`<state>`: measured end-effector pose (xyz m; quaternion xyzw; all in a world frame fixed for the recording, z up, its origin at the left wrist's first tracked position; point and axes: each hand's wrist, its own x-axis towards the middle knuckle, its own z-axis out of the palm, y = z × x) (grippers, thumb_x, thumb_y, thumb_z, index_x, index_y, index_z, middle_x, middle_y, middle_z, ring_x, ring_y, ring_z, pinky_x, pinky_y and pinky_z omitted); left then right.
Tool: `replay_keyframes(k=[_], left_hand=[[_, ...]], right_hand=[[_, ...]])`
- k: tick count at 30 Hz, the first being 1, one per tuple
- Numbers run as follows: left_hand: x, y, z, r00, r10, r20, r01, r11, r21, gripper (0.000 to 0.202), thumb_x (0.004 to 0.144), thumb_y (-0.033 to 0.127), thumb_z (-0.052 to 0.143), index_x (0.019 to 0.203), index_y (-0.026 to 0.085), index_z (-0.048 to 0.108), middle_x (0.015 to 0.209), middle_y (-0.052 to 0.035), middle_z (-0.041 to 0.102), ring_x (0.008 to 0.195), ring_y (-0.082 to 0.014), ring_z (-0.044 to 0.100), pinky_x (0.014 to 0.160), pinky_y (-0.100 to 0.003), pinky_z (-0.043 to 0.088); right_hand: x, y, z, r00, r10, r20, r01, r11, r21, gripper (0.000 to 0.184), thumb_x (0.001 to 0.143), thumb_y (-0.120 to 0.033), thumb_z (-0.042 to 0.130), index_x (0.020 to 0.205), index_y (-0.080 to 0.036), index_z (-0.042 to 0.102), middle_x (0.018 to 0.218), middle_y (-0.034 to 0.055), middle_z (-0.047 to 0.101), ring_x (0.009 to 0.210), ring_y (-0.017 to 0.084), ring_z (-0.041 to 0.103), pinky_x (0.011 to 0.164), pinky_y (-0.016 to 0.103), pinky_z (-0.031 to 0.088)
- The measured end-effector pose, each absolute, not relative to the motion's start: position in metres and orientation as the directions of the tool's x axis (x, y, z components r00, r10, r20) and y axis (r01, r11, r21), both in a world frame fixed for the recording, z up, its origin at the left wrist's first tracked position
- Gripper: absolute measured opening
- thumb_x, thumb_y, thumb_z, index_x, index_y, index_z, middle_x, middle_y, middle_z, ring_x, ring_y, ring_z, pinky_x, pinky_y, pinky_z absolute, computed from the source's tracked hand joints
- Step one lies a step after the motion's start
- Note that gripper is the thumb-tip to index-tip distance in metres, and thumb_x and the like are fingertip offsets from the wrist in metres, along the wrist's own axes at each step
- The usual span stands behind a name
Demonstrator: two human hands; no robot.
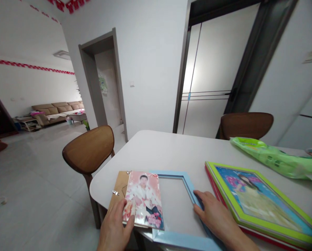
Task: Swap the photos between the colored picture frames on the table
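Note:
A photo print (145, 205) with a pink floral background and a person in white lies over a brown backing board (119, 188) with metal clips, near the table's front left edge. My left hand (116, 225) grips the lower left side of the print, thumb on top; the fingertips' underside is hidden. Partly under the print's right side is a light blue picture frame (182, 237), its middle open to the tabletop. Closed round the frame's right side is my right hand (214, 212), thumb and forefinger on its inner edge.
A green-bordered framed picture (263, 198) lies on a red one to the right. Behind it rests a green plastic bag (278, 158). Wooden chairs stand left (90, 148) and at the far right (246, 125) of the white table (161, 150).

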<state>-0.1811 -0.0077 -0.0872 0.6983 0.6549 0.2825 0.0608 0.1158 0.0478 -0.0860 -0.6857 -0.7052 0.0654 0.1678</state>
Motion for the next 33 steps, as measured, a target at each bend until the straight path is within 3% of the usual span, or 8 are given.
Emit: replay_keyframes(k=[5,11,15,19,22,26,30,33], left_hand=[[-0.178,-0.007,-0.082,0.044,0.938,0.345,0.921,-0.172,0.351,0.03,0.073,0.027,0.047,0.1,0.016,0.053,0.096,-0.0109,0.059,0.091,-0.0269,0.053,0.076,-0.042,0.044],[-0.154,-0.009,-0.091,0.317,0.885,0.342,0.835,-0.432,0.342,0.058,0.061,0.014,0.051,0.118,0.016,0.042,0.126,-0.0119,0.04,0.116,-0.0293,0.034,0.094,-0.047,0.03],[-0.146,-0.003,-0.094,0.344,0.853,0.393,0.76,-0.499,0.417,0.061,0.061,0.007,0.045,0.121,0.016,0.04,0.129,-0.0108,0.037,0.118,-0.0285,0.031,0.096,-0.05,0.025],[-0.135,0.006,-0.076,0.105,0.83,0.547,0.5,-0.52,0.693,0.042,0.077,0.013,0.039,0.118,0.018,0.044,0.123,-0.0081,0.046,0.115,-0.0224,0.038,0.098,-0.04,0.028],[-0.115,0.006,-0.058,-0.213,0.896,0.389,0.098,-0.377,0.921,0.033,0.081,0.027,0.043,0.112,0.017,0.05,0.113,-0.0072,0.055,0.108,-0.0225,0.046,0.094,-0.035,0.033],[-0.086,0.001,-0.05,-0.21,0.971,0.112,-0.345,-0.181,0.921,0.042,0.073,0.038,0.054,0.107,0.012,0.053,0.102,-0.0099,0.061,0.102,-0.0252,0.051,0.089,-0.033,0.039],[-0.085,0.001,-0.06,-0.158,0.982,0.104,-0.303,-0.149,0.941,0.055,0.073,0.033,0.053,0.12,0.011,0.037,0.116,-0.0144,0.051,0.107,-0.0248,0.047,0.089,-0.035,0.038],[-0.094,0.001,-0.069,-0.086,0.982,0.165,0.042,-0.162,0.986,0.051,0.072,0.025,0.051,0.119,0.01,0.038,0.123,-0.0148,0.044,0.113,-0.0241,0.04,0.096,-0.038,0.03]], right_hand=[[0.09,0.046,-0.075,-0.035,0.964,0.262,0.84,0.17,-0.515,0.041,0.069,-0.027,0.043,0.106,-0.011,0.053,0.102,0.0129,0.056,0.093,0.022,0.051,0.086,0.035,0.036],[0.024,0.059,-0.08,-0.091,0.99,-0.112,0.225,-0.089,-0.97,0.063,0.064,-0.021,0.043,0.123,-0.002,0.029,0.057,-0.0018,0.053,0.042,0.011,0.046,0.041,0.023,0.038],[0.001,0.06,-0.062,-0.185,0.97,-0.156,0.014,-0.156,-0.988,0.054,0.062,-0.017,0.043,0.115,-0.006,0.042,0.05,-0.0053,0.048,0.036,0.006,0.037,0.036,0.018,0.03],[0.0,0.047,-0.034,-0.175,0.983,-0.047,-0.214,-0.085,-0.973,0.044,0.069,-0.031,0.05,0.109,-0.014,0.049,0.07,0.001,0.057,0.05,0.008,0.049,0.045,0.02,0.039],[0.008,0.039,-0.034,-0.029,0.988,-0.151,-0.238,-0.154,-0.959,0.049,0.067,-0.037,0.054,0.11,-0.014,0.048,0.09,0.0071,0.06,0.066,0.013,0.057,0.054,0.024,0.045],[0.029,0.036,-0.052,-0.057,0.979,-0.194,-0.392,-0.2,-0.898,0.047,0.071,-0.034,0.05,0.114,-0.018,0.044,0.096,0.0069,0.062,0.074,0.016,0.06,0.06,0.027,0.047],[0.064,0.043,-0.054,0.023,0.982,-0.187,-0.361,-0.166,-0.918,0.051,0.068,-0.026,0.049,0.118,-0.019,0.04,0.087,0.0047,0.066,0.068,0.017,0.062,0.056,0.027,0.047],[0.087,0.052,-0.054,-0.032,0.959,-0.28,-0.183,-0.281,-0.942,0.051,0.066,-0.02,0.046,0.117,-0.016,0.042,0.077,0.0048,0.068,0.059,0.018,0.062,0.051,0.027,0.046]])
